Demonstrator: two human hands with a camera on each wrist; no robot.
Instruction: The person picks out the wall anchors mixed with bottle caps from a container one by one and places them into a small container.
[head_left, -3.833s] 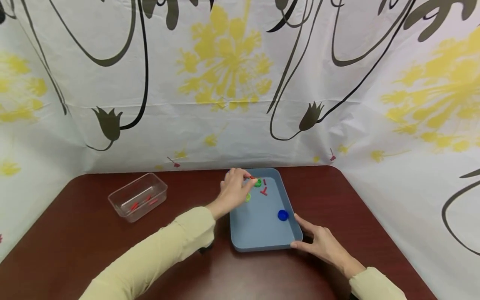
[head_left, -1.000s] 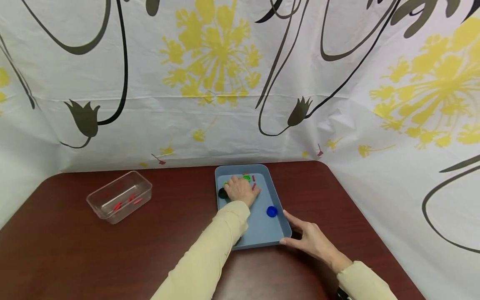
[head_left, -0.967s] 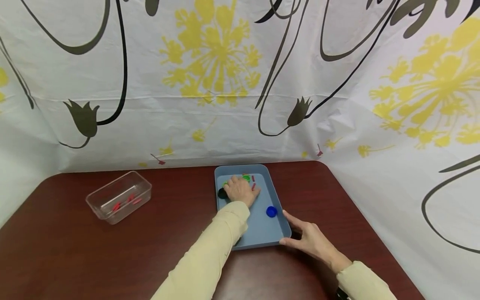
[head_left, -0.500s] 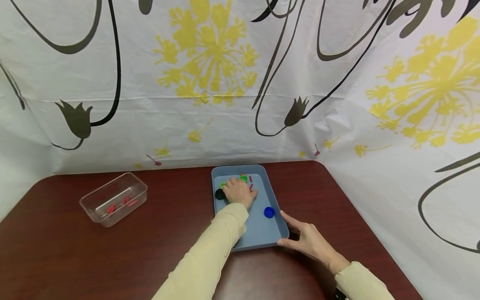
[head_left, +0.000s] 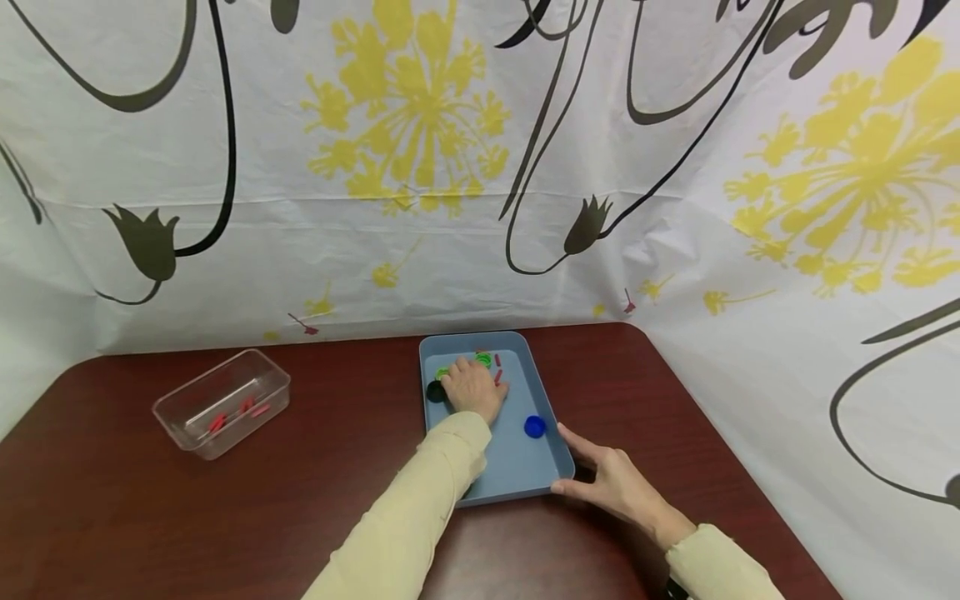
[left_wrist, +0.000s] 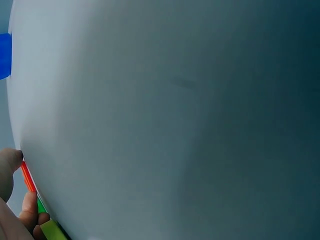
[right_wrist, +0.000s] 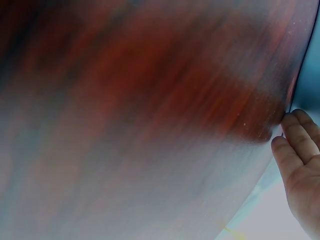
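Observation:
My left hand (head_left: 474, 388) rests inside the blue-grey tray (head_left: 517, 462). Its thumb and index finger stand apart, and a red stick (left_wrist: 28, 176) shows between them in the left wrist view. A black round cap (head_left: 436, 391) lies left of the fingers, and a yellow-green cap (left_wrist: 52, 230) is right by the fingertips. Just beyond is a green cap (head_left: 483, 360), with another small red stick (head_left: 497, 360) beside it. My right hand (head_left: 622, 486) touches the tray's near right corner from outside, thumb and straight fingers spread. A blue cap (head_left: 535, 427) lies inside near that side.
A clear plastic box (head_left: 225, 404) with several red sticks stands on the left of the dark red-brown table (head_left: 300, 500). A white patterned sheet (head_left: 465, 283) hangs behind the table and along its sides.
Since the oldest frame, my left hand has come down onto the tray floor and no longer holds a red stick above the green cap. Over the last second both hands stay in place.

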